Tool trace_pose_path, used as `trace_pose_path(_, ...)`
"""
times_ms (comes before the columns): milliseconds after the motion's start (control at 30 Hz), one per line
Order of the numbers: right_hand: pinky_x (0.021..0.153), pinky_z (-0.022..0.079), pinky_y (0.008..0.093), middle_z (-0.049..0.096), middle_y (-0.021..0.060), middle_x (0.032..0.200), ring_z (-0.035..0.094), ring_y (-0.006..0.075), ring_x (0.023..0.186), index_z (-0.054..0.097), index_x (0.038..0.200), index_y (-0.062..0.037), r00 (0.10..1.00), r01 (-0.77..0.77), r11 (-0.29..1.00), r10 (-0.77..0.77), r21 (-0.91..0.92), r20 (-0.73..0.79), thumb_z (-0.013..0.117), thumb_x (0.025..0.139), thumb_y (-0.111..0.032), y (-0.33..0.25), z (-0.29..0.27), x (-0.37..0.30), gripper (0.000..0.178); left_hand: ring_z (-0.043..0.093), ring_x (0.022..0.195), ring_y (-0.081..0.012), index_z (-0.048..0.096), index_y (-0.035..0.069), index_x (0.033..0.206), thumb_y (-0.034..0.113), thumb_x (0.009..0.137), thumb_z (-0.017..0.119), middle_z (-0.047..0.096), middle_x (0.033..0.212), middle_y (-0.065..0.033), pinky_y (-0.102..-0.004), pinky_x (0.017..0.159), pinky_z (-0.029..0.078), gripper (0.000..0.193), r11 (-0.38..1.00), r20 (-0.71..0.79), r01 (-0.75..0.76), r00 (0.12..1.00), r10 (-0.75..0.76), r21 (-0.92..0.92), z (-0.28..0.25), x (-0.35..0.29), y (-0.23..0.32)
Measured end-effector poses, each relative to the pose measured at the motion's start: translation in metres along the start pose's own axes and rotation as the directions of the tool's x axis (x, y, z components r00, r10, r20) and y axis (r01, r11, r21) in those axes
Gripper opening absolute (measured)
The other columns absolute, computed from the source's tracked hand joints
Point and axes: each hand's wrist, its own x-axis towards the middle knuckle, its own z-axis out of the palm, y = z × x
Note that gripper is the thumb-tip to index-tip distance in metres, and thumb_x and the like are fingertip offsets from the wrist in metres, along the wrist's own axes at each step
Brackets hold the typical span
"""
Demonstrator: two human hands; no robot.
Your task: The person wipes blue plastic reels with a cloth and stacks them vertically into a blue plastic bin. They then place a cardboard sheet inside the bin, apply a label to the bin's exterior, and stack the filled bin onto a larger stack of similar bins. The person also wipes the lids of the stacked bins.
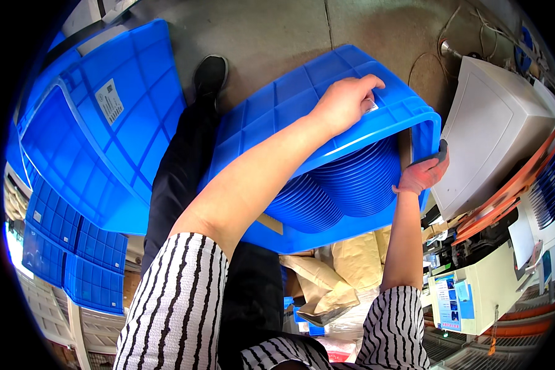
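A large blue plastic crate [277,92] lies tipped on its side in front of me, its mouth facing me. Inside it are stacks of ribbed round blue pieces [357,179], packed in close rows. My left hand [348,105], bare, rests on the crate's upper wall with its fingers bent against a small white label [371,106], mostly hidden by the hand. My right hand [424,172] wears a pinkish glove with dark fingertips. It is closed around the crate's right rim.
Another blue crate [98,160] with a white label stands tilted at the left; several more blue crates [92,280] are stacked behind it. A grey-white machine housing [496,129] is at the right, with orange rails nearby. Brown paper [327,283] lies below the tipped crate. Cables run across the concrete floor.
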Motion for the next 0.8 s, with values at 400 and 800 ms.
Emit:
trace_pose_path(400,0.100,0.040,0.0497,0.058,0.0211,0.124,0.053,0.0418,0.114,0.055,0.126,-0.0008,0.999,0.011,1.000,-0.012,-0.024,-0.037,0.030,0.096,-0.034,-0.005,0.002,0.000,0.051,0.016,0.146,-0.0371,0.028,0.025,0.152,0.037,0.090,0.062,0.014,0.160,-0.0161,-0.0478,0.116,0.025,0.071,0.947,0.146,0.296,0.938,-0.313,0.129,-0.003,0.005,-0.020)
trace_pose_path(800,0.100,0.039,0.0493,0.059,0.0208,0.123,0.053,0.0418,0.113,0.056,0.124,-0.0011,0.998,0.033,0.998,-0.035,-0.050,-0.045,0.035,0.092,-0.027,0.002,0.002,0.000,0.047,-0.012,0.147,-0.0373,0.015,0.031,0.155,0.059,0.095,0.040,-0.003,0.162,-0.0124,-0.0612,0.115,-0.001,0.071,0.837,0.277,0.468,0.796,-0.538,0.282,0.001,0.000,-0.005)
